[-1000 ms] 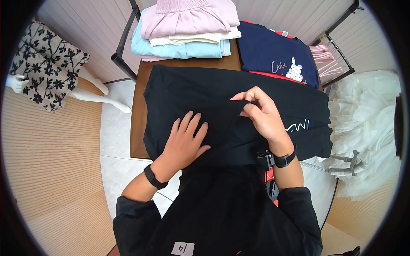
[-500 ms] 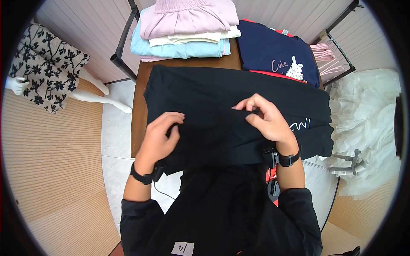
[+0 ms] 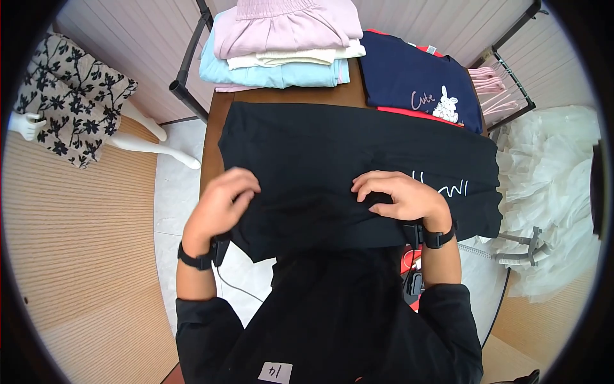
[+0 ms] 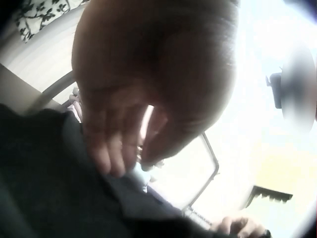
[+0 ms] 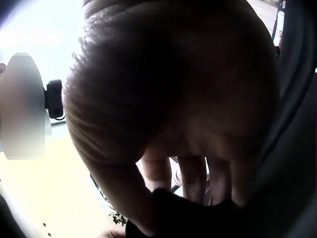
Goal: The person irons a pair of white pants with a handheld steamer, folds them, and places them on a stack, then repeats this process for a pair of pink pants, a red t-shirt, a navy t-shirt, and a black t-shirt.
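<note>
A black garment (image 3: 300,144) with white lettering near its right end lies spread across the brown table. My left hand (image 3: 220,201) is over the garment's left front edge, its fingers loosely bent and the thumb apart from them. In the left wrist view the fingertips (image 4: 116,166) come right up to the dark cloth, with none of it pinched. My right hand (image 3: 406,198) is just left of the lettering, fingers reaching over the cloth and thumb separate. The right wrist view shows dark cloth (image 5: 183,213) rising between the thumb and fingers, covering some fingertips.
Folded pink, white and light blue clothes (image 3: 281,38) are stacked at the back left of the table (image 3: 211,134). A navy shirt (image 3: 409,70) with a rabbit print lies behind the garment. Pink hangers (image 3: 489,83) and a white tulle dress (image 3: 550,192) are at the right.
My left hand has lifted off the middle of the garment and moved left to its edge. My right hand has let go of the raised fold and come down slightly; more lettering shows.
</note>
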The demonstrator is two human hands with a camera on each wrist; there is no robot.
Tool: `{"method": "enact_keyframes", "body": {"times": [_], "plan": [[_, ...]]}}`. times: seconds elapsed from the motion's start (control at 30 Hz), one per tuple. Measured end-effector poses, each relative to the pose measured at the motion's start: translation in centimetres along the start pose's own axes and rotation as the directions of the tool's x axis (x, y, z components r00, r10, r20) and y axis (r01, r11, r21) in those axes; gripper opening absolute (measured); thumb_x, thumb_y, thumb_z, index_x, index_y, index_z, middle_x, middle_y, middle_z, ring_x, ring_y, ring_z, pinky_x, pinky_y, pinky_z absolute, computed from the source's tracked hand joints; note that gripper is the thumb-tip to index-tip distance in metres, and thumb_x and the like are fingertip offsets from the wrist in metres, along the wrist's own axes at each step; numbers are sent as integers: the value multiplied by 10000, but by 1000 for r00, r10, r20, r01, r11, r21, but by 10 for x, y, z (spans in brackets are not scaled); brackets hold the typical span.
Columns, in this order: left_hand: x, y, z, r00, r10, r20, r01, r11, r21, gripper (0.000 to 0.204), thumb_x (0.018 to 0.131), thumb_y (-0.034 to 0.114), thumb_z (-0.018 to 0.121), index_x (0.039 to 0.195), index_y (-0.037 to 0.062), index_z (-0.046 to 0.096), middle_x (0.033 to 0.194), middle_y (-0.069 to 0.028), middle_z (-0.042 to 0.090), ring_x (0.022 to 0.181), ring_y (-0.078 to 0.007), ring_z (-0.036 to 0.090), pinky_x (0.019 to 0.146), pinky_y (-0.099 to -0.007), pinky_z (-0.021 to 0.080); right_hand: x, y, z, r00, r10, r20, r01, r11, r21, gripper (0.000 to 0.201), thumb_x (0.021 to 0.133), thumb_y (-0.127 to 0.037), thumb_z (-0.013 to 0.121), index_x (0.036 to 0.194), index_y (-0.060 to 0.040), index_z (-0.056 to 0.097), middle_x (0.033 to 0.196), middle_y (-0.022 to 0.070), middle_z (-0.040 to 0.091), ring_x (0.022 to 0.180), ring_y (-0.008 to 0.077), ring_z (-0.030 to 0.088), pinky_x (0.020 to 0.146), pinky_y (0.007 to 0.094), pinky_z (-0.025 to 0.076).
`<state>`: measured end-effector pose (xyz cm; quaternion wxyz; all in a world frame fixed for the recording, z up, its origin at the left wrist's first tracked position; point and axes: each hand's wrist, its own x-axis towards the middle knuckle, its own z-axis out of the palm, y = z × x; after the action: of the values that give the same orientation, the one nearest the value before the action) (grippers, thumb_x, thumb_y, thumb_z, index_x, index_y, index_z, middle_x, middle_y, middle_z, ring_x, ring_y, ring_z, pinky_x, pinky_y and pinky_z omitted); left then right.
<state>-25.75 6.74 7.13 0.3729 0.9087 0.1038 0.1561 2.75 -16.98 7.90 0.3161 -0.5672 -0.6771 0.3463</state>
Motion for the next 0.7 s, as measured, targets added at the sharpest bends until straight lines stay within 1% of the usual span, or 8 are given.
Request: {"method": "enact_keyframes", "body": {"times": [0.1,0.17,0.23,0.3,0.37,0.47,0.63,0.7], "plan": [[25,-37,-9,935,-331,-123,310,936,-166,106,869,14,620,971,-16,616,882,-84,642,806,-157,621,729,-281,500,2,-1,-15,997,59,40,-60,998,20,317,761,-4,650,1076,-42,639,1132,109,639,1051,282,618,883,359,503],[55,-57,-12,822,-542,-173,469,818,-333,237,844,72,664,1056,-16,606,809,-115,658,759,-231,652,707,-310,514,2,2,-29,969,240,-57,-225,954,196,318,786,-2,651,1102,-32,639,1121,79,641,1029,206,614,853,321,510],[79,-98,-2,814,-491,-310,498,865,-64,362,825,122,703,1132,-16,570,832,-96,659,736,-185,643,678,-296,515,1,30,-41,863,466,-197,-396,864,311,287,827,-13,666,1113,-17,643,1086,54,634,924,132,598,797,289,504],[102,-112,6,779,-503,-375,540,842,-7,376,816,120,705,1139,-8,562,842,-92,651,725,-177,636,645,-298,515,8,67,-49,757,445,-479,-429,891,150,273,829,-18,677,1100,-11,640,1043,46,626,844,126,589,777,281,499],[116,-109,3,747,-502,-435,578,814,53,391,807,118,707,1147,-1,554,852,-88,643,713,-169,629,612,-299,514,11,90,-54,736,415,-535,-445,892,81,262,826,-21,684,1084,-12,644,1008,42,616,817,127,583,771,279,497],[124,-103,-13,608,-763,-220,639,635,-434,386,790,4,643,1158,22,526,870,-109,603,635,-192,594,524,-323,518,12,92,-59,689,416,-593,-512,859,9,236,820,-24,693,1053,-17,653,941,37,589,782,128,572,763,278,494],[122,-107,-18,588,-796,-145,664,577,-475,403,798,-23,624,1188,28,534,798,-82,605,578,-169,583,497,-307,530,12,95,-56,640,449,-624,-575,818,-1,195,823,-25,693,1016,-30,670,906,32,547,763,121,561,754,283,495],[124,-105,-13,626,-739,-250,660,673,-334,398,806,3,640,1196,26,564,768,-83,617,608,-165,613,492,-299,530,11,93,-57,609,536,-585,-548,817,178,189,827,-21,688,1016,-35,674,940,34,534,758,118,557,756,286,498]]}}
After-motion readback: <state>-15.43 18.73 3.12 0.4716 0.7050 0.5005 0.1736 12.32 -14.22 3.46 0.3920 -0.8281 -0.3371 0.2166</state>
